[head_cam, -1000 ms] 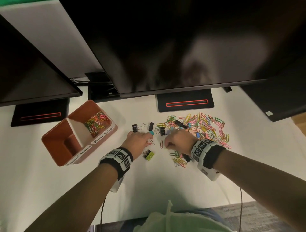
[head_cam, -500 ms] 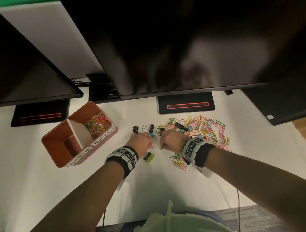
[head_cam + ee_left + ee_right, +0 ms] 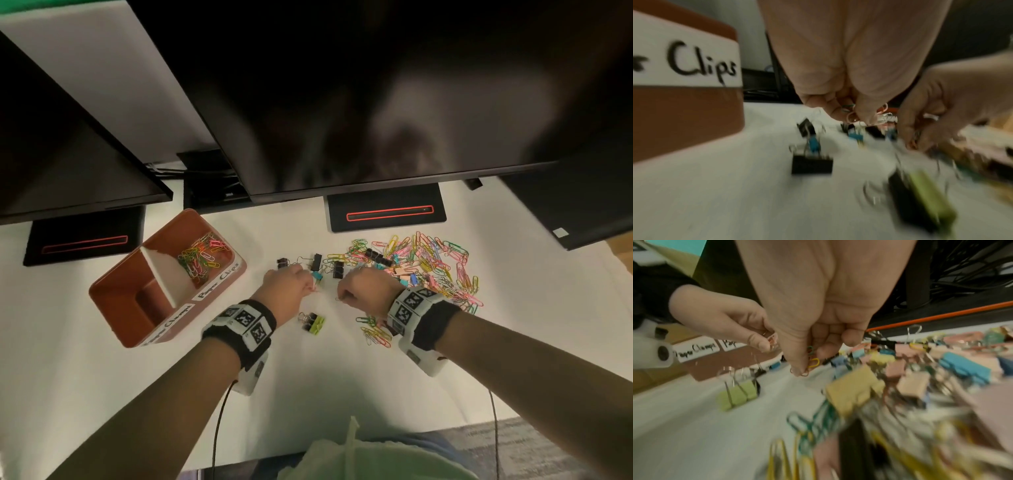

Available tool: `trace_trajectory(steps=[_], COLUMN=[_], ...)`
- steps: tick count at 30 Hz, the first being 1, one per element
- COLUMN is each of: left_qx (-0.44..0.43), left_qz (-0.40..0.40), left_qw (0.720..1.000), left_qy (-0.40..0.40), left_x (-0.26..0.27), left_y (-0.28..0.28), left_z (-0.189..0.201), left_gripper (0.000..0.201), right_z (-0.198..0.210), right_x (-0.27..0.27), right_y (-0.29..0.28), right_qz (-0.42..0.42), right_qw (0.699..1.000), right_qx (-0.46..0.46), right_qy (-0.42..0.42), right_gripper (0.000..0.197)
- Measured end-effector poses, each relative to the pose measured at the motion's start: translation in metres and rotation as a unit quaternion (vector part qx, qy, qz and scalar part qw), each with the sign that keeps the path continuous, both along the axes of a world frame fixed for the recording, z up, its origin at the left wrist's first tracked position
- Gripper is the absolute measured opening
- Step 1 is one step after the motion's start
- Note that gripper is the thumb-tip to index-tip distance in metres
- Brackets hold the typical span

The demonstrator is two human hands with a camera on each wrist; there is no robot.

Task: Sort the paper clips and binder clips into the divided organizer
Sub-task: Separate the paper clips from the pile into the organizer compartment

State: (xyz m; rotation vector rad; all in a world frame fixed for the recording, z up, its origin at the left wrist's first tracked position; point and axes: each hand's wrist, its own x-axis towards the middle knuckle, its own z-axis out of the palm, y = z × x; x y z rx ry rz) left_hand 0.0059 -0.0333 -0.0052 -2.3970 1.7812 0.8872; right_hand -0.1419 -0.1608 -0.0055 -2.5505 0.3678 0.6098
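Paper clips [image 3: 851, 112] in both hands

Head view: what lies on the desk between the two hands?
Between the left hand and right hand: a teal binder clip near the left hand's fingertips, then bare white desk.

R hand [image 3: 363, 289] has left the clip pile [image 3: 424, 270], moving toward 9 o'clock w/ paper clips [image 3: 812, 361] pinched; now near L hand [image 3: 286, 286], which shifted slightly toward 3 o'clock.
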Motion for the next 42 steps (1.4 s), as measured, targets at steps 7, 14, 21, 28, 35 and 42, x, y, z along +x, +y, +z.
trace_trajectory(steps=[7, 14, 21, 28, 35, 42], left_qx=[-0.186, -0.099, -0.175, -0.184, -0.107, -0.055], left_qz=[0.243, 0.433, 0.362, 0.239, 0.134, 0.127], left_qw=[0.952, 0.893, 0.915, 0.944, 0.978, 0.988], left_qy=[0.005, 0.074, 0.018, 0.134, 0.118, 0.074], left_x=[0.076, 0.124, 0.109, 0.048, 0.002, -0.001], left_y=[0.042, 0.078, 0.078, 0.026, -0.039, -0.081], left_z=[0.078, 0.074, 0.081, 0.058, 0.012, -0.018], left_gripper=[0.015, 0.013, 0.031, 0.025, 0.030, 0.023], right_z=[0.061, 0.072, 0.056, 0.018, -0.006, -0.017], right_x=[0.084, 0.195, 0.160, 0.048, 0.024, 0.018], right_y=[0.022, 0.083, 0.074, -0.022, -0.058, -0.051], right_qz=[-0.008, -0.006, -0.036, -0.172, -0.198, -0.195], right_qw=[0.987, 0.993, 0.977, 0.970, 0.978, 0.979], right_qx=[0.000, 0.005, 0.040, -0.062, -0.012, 0.018], right_qy=[-0.162, -0.117, -0.205, -0.159, -0.059, -0.056], right_gripper=[0.020, 0.024, 0.032, 0.025, 0.029, 0.040])
